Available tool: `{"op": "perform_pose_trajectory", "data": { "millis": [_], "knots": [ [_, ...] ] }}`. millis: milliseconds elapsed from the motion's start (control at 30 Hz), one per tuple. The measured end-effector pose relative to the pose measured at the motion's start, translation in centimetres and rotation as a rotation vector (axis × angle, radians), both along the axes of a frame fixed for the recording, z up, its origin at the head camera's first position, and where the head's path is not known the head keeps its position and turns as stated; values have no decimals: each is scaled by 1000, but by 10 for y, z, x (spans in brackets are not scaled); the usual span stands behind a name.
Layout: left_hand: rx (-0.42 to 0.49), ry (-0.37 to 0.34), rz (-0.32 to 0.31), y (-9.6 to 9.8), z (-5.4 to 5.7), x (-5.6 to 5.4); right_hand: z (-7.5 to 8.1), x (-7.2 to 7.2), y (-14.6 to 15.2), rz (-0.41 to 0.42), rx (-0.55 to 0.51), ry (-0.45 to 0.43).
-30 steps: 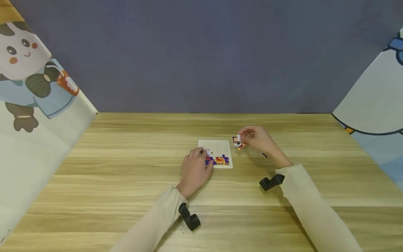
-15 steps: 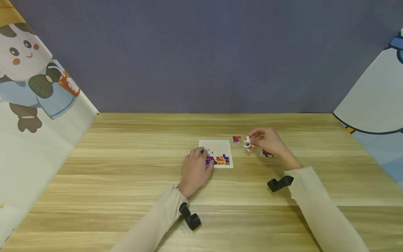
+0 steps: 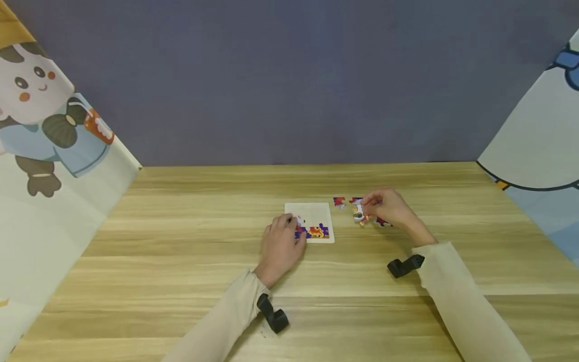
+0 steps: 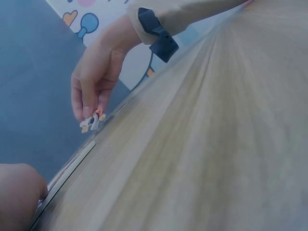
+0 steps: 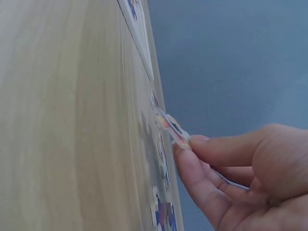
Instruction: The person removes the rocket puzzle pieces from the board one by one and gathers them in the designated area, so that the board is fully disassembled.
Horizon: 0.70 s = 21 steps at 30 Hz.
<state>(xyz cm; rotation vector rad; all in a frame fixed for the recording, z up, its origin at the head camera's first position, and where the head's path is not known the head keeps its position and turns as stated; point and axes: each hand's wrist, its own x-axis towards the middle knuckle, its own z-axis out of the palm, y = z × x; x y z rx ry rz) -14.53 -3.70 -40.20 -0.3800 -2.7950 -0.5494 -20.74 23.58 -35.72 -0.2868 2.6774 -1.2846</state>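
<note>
My right hand (image 3: 390, 207) pinches a white puzzle piece with orange and dark markings (image 3: 359, 214) between thumb and fingers, over the table to the right of the board. The right wrist view has this puzzle piece (image 5: 174, 132) tilted and lifted off the wood, with loose pieces below it. A thin white puzzle board (image 3: 309, 208) lies flat, with joined purple, orange and white pieces (image 3: 318, 232) along its lower part. On the board's left side rests my left hand (image 3: 280, 246), fingers loosely spread, covering some of the picture.
Loose puzzle pieces lie right of the board: a red and purple piece (image 3: 339, 202), another (image 3: 356, 200) behind the held one, and a dark red one (image 3: 383, 222) partly under the right hand. A dark grey wall (image 3: 289, 85) rises behind the wooden table (image 3: 203, 226).
My right hand has moved right and slightly nearer with the pinched puzzle piece, away from the board, uncovering loose pieces. The left hand has stayed on the board.
</note>
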Motion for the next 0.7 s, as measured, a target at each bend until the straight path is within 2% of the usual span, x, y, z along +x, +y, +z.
{"op": "perform_pose_trajectory", "data": {
  "millis": [433, 700],
  "knots": [
    [7, 10, -3, 0, 0, 1, -5, -1, 6, -1, 89, -53],
    [-3, 11, -6, -1, 0, 0, -5, -3, 5, 0, 129, -40]
  ]
}}
